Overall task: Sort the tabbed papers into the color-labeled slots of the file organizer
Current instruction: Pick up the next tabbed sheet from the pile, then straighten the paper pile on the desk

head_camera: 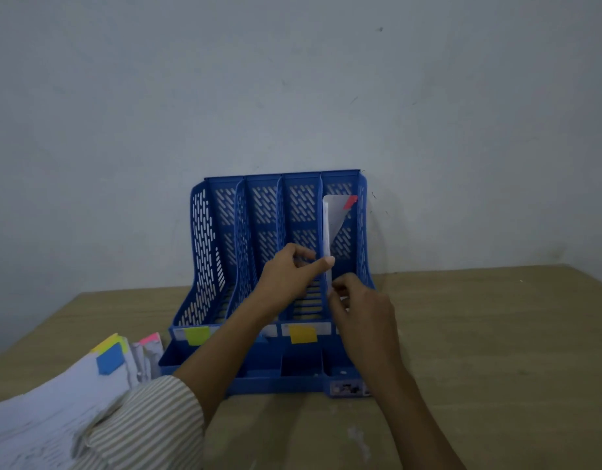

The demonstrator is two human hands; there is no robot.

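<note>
A blue perforated file organizer (258, 252) with four upright slots was stood at the far edge of a tan wooden table (496, 334), its back close to a pale grey-white wall (292, 79). The wall was plain, marked only by a few small dark specks and scuffs. The table surface was matt, with a whitish smear near the near edge.

Colour labels were fixed along the organizer's low front rail: a green label (197, 335) under the leftmost slot and a yellow label (303, 334) under the third; the other two labels were hidden behind the forearms.

A white paper with a red tab (336, 212) was stood on edge in the rightmost slot, leaning against the divider on its left. Its near edge was pinched low down by the right hand (360, 303), fingers curled around it. The left hand (291, 269) was held just to the left, its fingers curled and its thumb stretched out to press on the paper's edge at the divider.

At the near left, a fanned stack of white papers (55, 401) was laid on the table, with blue, yellow, green and pink tabs showing. A striped sleeve (150, 422) was seen on the left arm, lying partly over the stack.
</note>
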